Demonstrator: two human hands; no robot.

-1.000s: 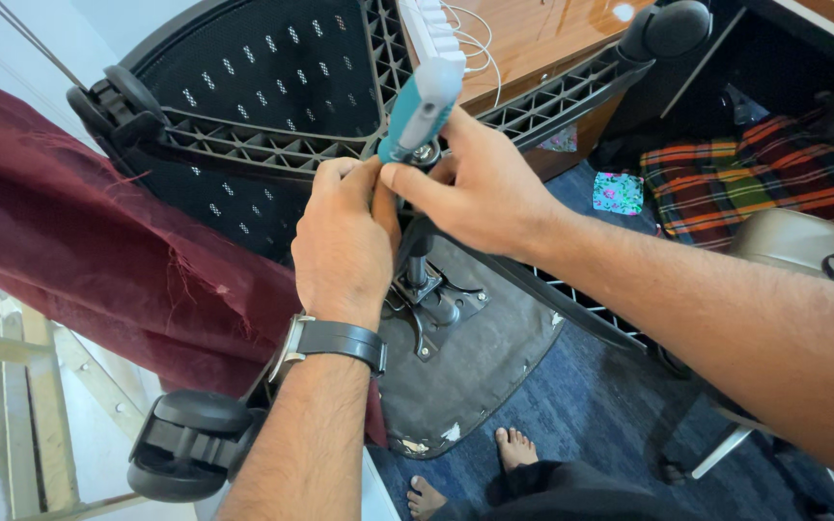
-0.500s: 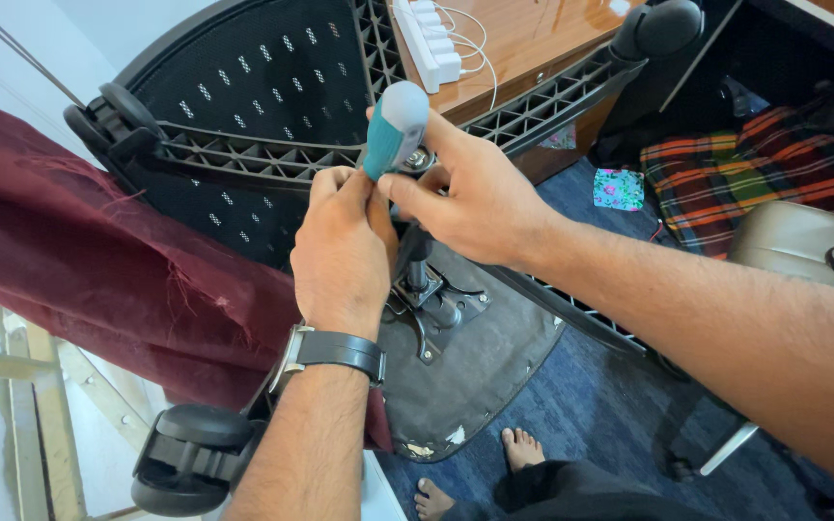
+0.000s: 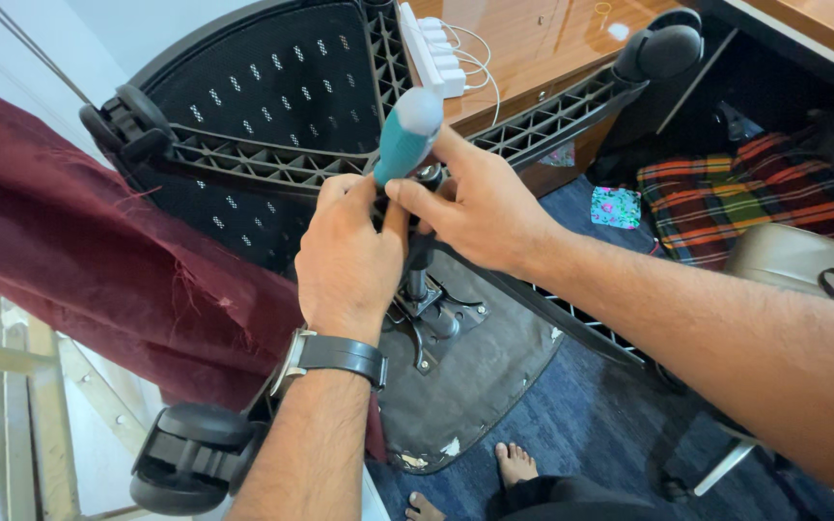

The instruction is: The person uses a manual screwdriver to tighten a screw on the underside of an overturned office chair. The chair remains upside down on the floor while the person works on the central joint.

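Left hand (image 3: 345,253) grips the teal-handled tool (image 3: 405,137) low on its handle, which angles up-right above the chair hub (image 3: 429,178); right hand (image 3: 480,207) pinches alongside.

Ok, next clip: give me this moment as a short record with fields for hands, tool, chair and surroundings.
left hand: wrapped round the lower part of the tool, wristwatch on the wrist
right hand: fingers pinching at the tool beside the left hand
tool: screwdriver, teal handle with grey cap
chair: office chair upturned, seat underside exposed
surroundings: maroon cloth, white power strip on wooden desk
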